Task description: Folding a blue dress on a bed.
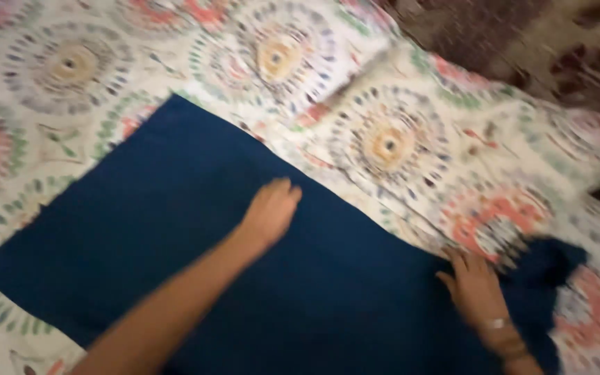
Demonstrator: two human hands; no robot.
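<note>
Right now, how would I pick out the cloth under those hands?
Find the patterned bedspread, covered in round floral medallions. Spread flat across it lies a blue cloth, with the left hand pressing its middle and the right hand at its bunched edge. It is the only plain, dark fabric there.

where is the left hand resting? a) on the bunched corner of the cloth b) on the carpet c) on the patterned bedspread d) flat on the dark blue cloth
d: the left hand lies palm down on the spread dark blue cloth, well inside its edges.
</note>
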